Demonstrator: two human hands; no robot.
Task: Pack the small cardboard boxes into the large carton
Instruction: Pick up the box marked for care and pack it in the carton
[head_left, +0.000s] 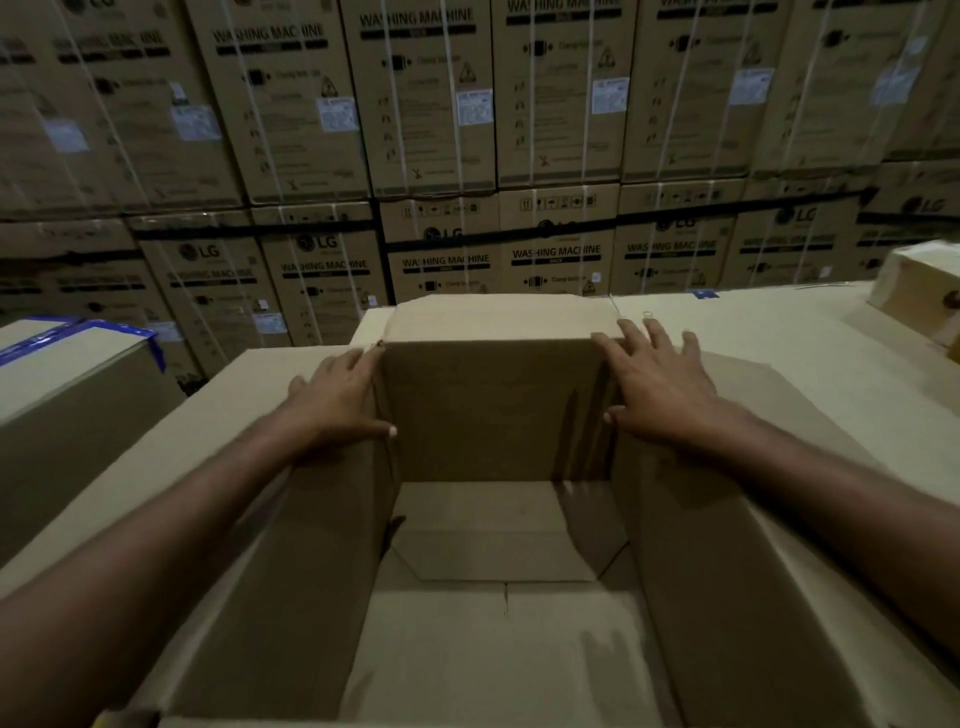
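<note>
carton (493, 410) sits mouth up, long axis running away; left hand (337, 400) and right hand (660, 387) press its flaps (249, 384), fingers (658, 338) wide.

The left hand (337, 400) and right hand (660, 387) rest flat on the large carton (493, 415).

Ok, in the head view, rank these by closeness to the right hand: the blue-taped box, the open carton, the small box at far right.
1. Open carton: the right hand lies flat on its right flap, at the far corner.
2. Small box: far right, on the pale surface beyond the carton.
3. Blue-taped box: far left, past the left hand.
</note>
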